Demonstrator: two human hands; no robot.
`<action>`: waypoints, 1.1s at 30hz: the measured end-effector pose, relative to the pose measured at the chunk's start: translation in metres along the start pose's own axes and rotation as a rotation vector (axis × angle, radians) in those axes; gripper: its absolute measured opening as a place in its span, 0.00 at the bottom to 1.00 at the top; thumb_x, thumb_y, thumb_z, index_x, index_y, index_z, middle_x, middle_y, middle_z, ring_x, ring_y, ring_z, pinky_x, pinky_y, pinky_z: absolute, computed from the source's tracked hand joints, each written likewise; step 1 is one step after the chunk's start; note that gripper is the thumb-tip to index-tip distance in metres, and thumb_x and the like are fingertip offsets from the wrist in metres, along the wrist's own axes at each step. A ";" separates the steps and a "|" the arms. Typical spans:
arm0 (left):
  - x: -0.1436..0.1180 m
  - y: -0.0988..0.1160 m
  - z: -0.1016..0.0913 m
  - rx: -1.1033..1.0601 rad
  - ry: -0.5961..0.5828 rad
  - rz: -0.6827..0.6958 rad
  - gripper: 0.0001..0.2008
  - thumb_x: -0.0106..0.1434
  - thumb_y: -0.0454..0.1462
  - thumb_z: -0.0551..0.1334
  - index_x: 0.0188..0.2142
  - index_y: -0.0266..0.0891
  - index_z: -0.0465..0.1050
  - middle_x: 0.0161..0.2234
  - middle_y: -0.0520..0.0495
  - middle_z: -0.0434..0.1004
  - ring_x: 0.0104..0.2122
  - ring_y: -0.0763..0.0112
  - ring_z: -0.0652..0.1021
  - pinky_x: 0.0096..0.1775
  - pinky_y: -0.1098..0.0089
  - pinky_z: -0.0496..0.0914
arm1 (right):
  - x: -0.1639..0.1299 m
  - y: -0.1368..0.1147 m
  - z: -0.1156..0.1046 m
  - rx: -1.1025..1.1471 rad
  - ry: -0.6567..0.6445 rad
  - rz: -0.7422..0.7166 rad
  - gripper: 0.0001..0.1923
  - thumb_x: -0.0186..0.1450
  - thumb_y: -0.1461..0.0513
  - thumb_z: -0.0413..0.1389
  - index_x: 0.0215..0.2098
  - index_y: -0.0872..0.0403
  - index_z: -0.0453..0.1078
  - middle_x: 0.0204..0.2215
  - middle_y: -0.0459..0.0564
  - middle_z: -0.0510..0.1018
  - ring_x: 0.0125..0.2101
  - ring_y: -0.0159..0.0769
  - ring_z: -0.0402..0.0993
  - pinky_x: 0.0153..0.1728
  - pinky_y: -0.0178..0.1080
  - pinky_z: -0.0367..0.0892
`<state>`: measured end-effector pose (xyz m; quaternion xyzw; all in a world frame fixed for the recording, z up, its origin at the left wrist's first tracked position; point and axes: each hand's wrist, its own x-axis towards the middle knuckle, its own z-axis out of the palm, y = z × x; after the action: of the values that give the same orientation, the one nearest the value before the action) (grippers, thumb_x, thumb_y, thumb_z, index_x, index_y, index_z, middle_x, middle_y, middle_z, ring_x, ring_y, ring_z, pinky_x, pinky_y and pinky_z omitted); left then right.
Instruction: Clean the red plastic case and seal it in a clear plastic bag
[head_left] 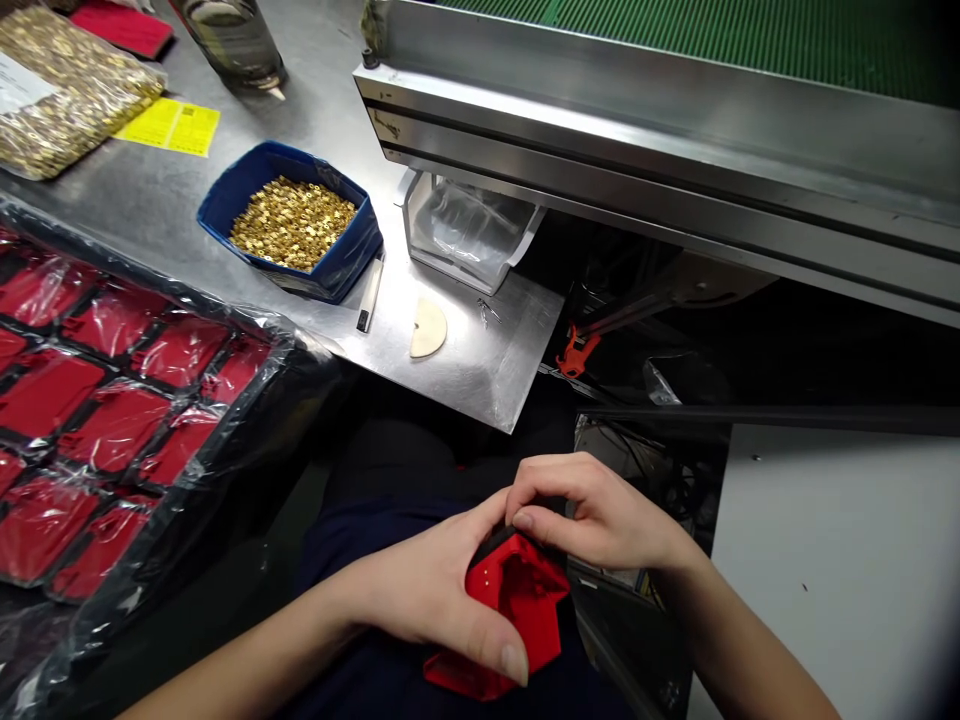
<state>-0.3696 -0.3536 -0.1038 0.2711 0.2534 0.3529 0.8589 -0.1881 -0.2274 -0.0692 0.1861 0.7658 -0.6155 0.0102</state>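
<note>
A red plastic part [517,610] rests over my lap, low in the middle of the view. My left hand [427,590] wraps around its left side, thumb lying across the front. My right hand [592,515] pinches the part's top edge, where a dark piece shows under the fingertips. A blue tub [225,205] full of small brass nuts [292,222] stands on the steel table [480,370], well beyond both hands.
A black tray [247,440] under clear film holds several red parts at the left. A bag of brass nuts [67,90], a yellow label [171,126], a clear bin [469,232], a white tool [370,295] and a beige disc [428,328] lie on the table. A green conveyor [750,40] runs behind.
</note>
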 end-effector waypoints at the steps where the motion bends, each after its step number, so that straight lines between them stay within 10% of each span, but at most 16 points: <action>1: 0.001 0.001 0.000 0.004 -0.012 -0.005 0.45 0.47 0.43 0.80 0.61 0.43 0.63 0.53 0.45 0.71 0.49 0.59 0.73 0.50 0.62 0.71 | 0.002 -0.003 -0.005 -0.016 -0.040 -0.009 0.07 0.73 0.63 0.57 0.40 0.52 0.78 0.35 0.47 0.82 0.34 0.32 0.77 0.36 0.34 0.70; 11: 0.006 -0.001 0.003 0.136 -0.050 -0.034 0.49 0.46 0.48 0.80 0.64 0.42 0.64 0.47 0.45 0.75 0.45 0.59 0.75 0.46 0.62 0.73 | 0.013 -0.030 -0.035 -0.442 -0.358 -0.120 0.07 0.72 0.64 0.55 0.35 0.51 0.73 0.31 0.45 0.78 0.30 0.32 0.72 0.30 0.34 0.64; 16: -0.006 -0.010 -0.003 -0.022 0.014 -0.089 0.59 0.50 0.51 0.79 0.73 0.48 0.47 0.54 0.41 0.73 0.46 0.59 0.78 0.46 0.61 0.74 | 0.003 -0.010 -0.039 -0.879 -0.048 0.100 0.09 0.74 0.61 0.53 0.34 0.52 0.68 0.31 0.47 0.75 0.28 0.34 0.68 0.28 0.39 0.55; 20: -0.015 -0.016 -0.009 -0.094 0.047 -0.063 0.56 0.50 0.52 0.78 0.72 0.51 0.52 0.55 0.41 0.74 0.47 0.59 0.79 0.48 0.61 0.73 | -0.012 0.017 -0.029 -0.670 0.259 0.227 0.12 0.75 0.60 0.51 0.32 0.51 0.66 0.29 0.45 0.71 0.27 0.33 0.66 0.30 0.39 0.59; 25: -0.012 -0.026 -0.014 -0.259 0.243 0.088 0.43 0.53 0.54 0.76 0.63 0.45 0.65 0.52 0.41 0.77 0.48 0.56 0.81 0.49 0.61 0.73 | -0.028 0.045 0.010 -0.223 0.504 0.181 0.16 0.75 0.58 0.53 0.61 0.46 0.66 0.55 0.52 0.71 0.49 0.39 0.73 0.50 0.41 0.69; 28: -0.003 -0.028 -0.021 -0.455 0.406 0.160 0.34 0.59 0.57 0.71 0.58 0.45 0.68 0.49 0.40 0.81 0.46 0.53 0.83 0.46 0.58 0.77 | -0.030 0.046 0.037 -0.051 0.620 0.154 0.18 0.75 0.50 0.53 0.60 0.45 0.68 0.52 0.52 0.72 0.49 0.40 0.74 0.50 0.42 0.71; 33: 0.017 -0.017 -0.034 -0.556 0.665 0.197 0.26 0.61 0.55 0.70 0.52 0.44 0.72 0.46 0.45 0.82 0.43 0.62 0.83 0.46 0.63 0.78 | -0.018 0.025 0.068 -0.336 0.543 -0.076 0.27 0.70 0.43 0.58 0.59 0.48 0.71 0.58 0.55 0.75 0.61 0.49 0.68 0.64 0.49 0.61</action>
<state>-0.3723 -0.3412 -0.1441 -0.0757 0.3844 0.5558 0.7332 -0.1784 -0.2924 -0.1043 0.3104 0.8379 -0.4082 -0.1868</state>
